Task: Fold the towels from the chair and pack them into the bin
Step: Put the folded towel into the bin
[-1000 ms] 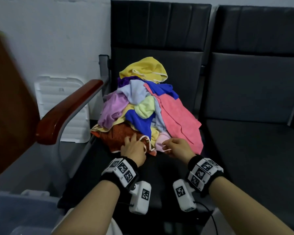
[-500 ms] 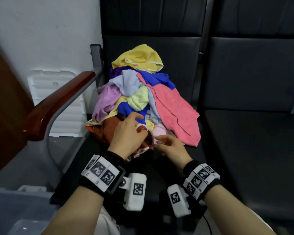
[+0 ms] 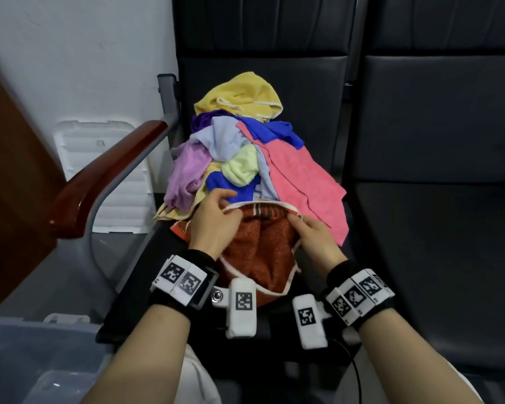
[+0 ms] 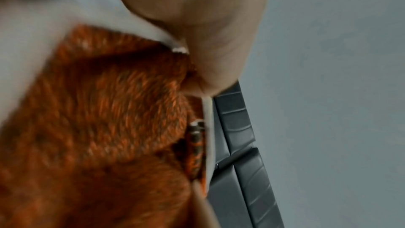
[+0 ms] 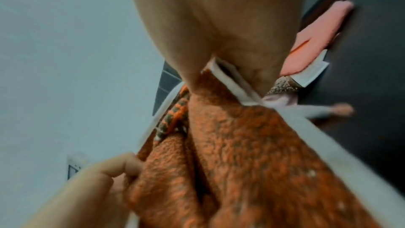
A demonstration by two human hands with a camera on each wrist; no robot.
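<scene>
Both hands are on the orange towel, the one with the white binding along its edge. The left hand pinches the white border at about 10 o'clock on the towel, thumb and fingers closed on the hem; the left wrist view shows the binding running out from under the thumb. The right hand pinches the same border at about 2 o'clock, and the right wrist view shows the hem caught between thumb and fingers. Between the 2 grips the top edge is drawn into a shallow arc, with a patterned strip just under it. The rest of the towel hangs bunched toward 6 o'clock, over the front of the black chair seat, its lower folds reaching the wrist-worn cameras.

Behind the orange towel, toward 12 o'clock, the pile of towels sits on the same seat against the backrest: a yellow one on top, then blue, pale blue, lilac and light green, with a pink towel spilling down toward 3 o'clock. The pink one lies just beside the right hand.

The bin, grey-blue plastic, is at 8 o'clock, low at the person's left, well apart from the towel. A wooden armrest stands at 9 o'clock, with a white foam block against the wall behind it. A second black seat lies at 3 o'clock.
</scene>
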